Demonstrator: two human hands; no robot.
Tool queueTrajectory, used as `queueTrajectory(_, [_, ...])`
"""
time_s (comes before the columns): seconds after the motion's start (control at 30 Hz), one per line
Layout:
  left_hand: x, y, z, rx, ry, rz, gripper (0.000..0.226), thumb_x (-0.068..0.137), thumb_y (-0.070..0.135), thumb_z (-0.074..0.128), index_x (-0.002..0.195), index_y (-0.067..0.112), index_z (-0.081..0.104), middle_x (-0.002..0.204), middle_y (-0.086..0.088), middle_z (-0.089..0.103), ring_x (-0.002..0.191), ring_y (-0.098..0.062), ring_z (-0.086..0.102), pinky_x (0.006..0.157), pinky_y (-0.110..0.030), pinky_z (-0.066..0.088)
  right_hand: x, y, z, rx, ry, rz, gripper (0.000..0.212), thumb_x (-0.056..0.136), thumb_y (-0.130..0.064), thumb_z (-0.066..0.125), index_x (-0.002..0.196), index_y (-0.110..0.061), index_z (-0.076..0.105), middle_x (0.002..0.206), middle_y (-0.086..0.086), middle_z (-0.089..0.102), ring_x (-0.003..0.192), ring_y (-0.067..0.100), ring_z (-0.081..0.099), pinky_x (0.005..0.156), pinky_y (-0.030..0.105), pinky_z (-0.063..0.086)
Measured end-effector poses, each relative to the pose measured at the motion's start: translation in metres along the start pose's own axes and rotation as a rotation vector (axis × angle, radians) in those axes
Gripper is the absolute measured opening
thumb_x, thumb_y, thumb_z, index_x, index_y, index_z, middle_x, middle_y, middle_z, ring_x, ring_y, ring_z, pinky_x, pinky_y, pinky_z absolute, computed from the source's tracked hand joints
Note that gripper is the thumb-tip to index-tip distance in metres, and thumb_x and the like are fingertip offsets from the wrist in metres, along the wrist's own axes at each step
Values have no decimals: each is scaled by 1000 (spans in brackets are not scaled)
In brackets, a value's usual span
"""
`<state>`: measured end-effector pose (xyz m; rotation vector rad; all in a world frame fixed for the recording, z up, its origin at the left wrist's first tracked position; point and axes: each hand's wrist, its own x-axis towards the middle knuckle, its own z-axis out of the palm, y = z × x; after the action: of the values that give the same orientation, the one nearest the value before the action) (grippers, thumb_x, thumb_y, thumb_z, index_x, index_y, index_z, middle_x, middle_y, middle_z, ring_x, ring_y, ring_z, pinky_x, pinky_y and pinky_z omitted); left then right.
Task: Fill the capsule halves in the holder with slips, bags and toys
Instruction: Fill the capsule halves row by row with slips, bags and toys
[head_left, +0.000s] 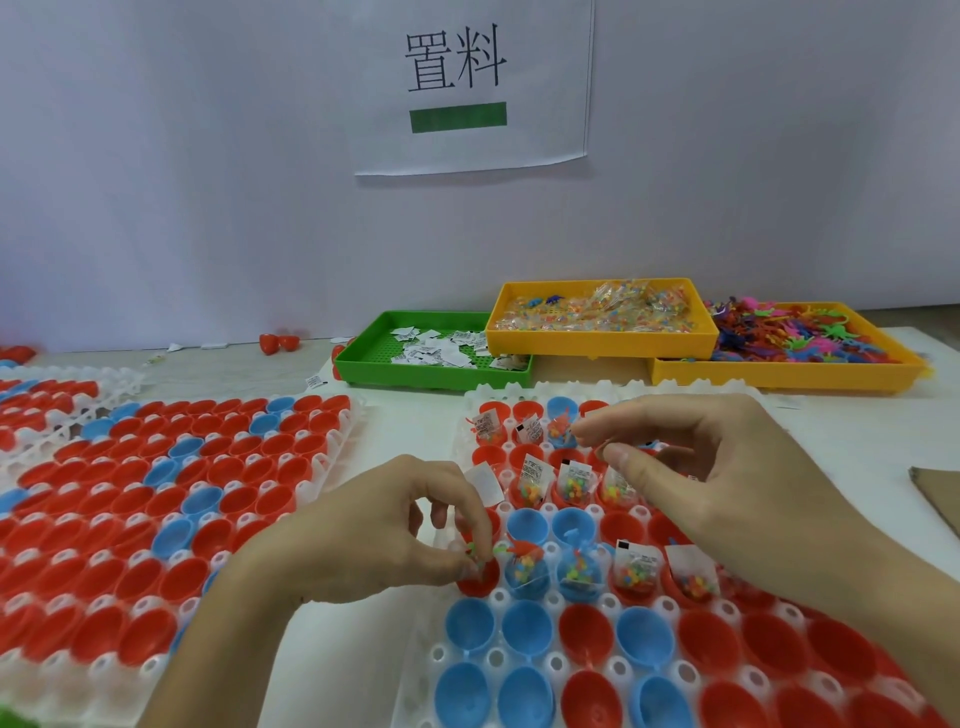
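Note:
A white holder in front of me carries red and blue capsule halves. Several halves in its middle rows hold slips, bead bags and toys; the nearest rows are bare. My left hand pinches a small bag of coloured beads at the rim of a red half on the holder's left side. A white slip stands just behind its fingers. My right hand hovers over the filled rows, fingers loosely curled, with nothing seen between thumb and forefinger.
At the back stand a green tray of paper slips, a yellow tray of bead bags and a second yellow tray of coloured toys. More holders of red and blue halves lie at left. Cardboard lies at right.

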<state>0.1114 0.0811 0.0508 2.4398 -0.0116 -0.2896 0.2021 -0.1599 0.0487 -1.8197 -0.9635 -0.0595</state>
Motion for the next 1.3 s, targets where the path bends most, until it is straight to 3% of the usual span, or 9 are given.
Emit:
queueTrajectory(0.2, [-1, 1, 1, -30, 15, 27, 6, 80, 35, 79, 84, 40, 77, 97, 27, 62, 97, -2, 52, 80, -21, 44, 1, 1, -2, -7, 5, -2, 29, 90, -12, 67, 97, -39, 76, 97, -29, 72, 99, -3, 67, 85, 19, 54])
queueTrajectory(0.47, [1, 0, 0, -43, 39, 53, 7, 79, 31, 80, 81, 35, 75, 93, 21, 64, 93, -10, 55, 80, -29, 50, 1, 1, -2, -25, 13, 1, 30, 90, -12, 67, 96, -40, 76, 95, -31, 71, 99, -6, 65, 84, 17, 53])
queueTrajectory(0.73, [1, -8, -3, -127, 62, 121, 17, 69, 55, 74, 81, 43, 77, 95, 19, 68, 93, -9, 57, 78, -29, 51, 1, 2, -4, -12, 17, 3, 29, 90, -14, 66, 96, -40, 76, 95, -30, 71, 98, -5, 66, 83, 18, 53])
queueTrajectory(0.83, [2, -8, -3, -170, 153, 140, 22, 74, 56, 67, 87, 40, 76, 93, 14, 71, 94, -13, 63, 80, -27, 56, 2, 3, -5, -1, 17, 15, 29, 90, -14, 65, 97, -40, 76, 95, -29, 72, 98, -3, 67, 80, 22, 57])
queueTrajectory(1.0, [18, -7, -3, -82, 547, -31, 13, 91, 33, 66, 80, 35, 72, 79, 18, 70, 80, 2, 63, 62, -14, 50, 4, 7, -8, 1, 31, 34, 28, 90, -14, 67, 95, -40, 76, 96, -28, 72, 98, -4, 67, 81, 23, 58])
queueTrajectory(1.1, [42, 1, -19, -4, 700, -148, 12, 94, 24, 63, 84, 30, 69, 84, 17, 68, 73, 1, 62, 52, -8, 42, 5, 10, -12, 8, 43, 41, 30, 90, -12, 67, 93, -40, 77, 96, -27, 73, 98, -3, 67, 82, 24, 56])
queueTrajectory(1.17, [67, 5, -36, 35, 723, -189, 10, 94, 21, 62, 97, 22, 72, 92, 9, 69, 78, 0, 61, 58, -12, 41, 7, 13, -13, 7, 52, 53, 29, 90, -13, 66, 92, -40, 77, 97, -27, 73, 99, -2, 67, 82, 25, 57])
queueTrajectory(1.3, [126, 0, -63, 130, 737, -295, 23, 93, 6, 56, 111, 6, 71, 109, -10, 70, 91, -22, 65, 79, -30, 52, 6, 17, -15, 28, 61, 79, 28, 91, -14, 66, 93, -39, 77, 96, -26, 73, 98, -2, 67, 82, 26, 56])
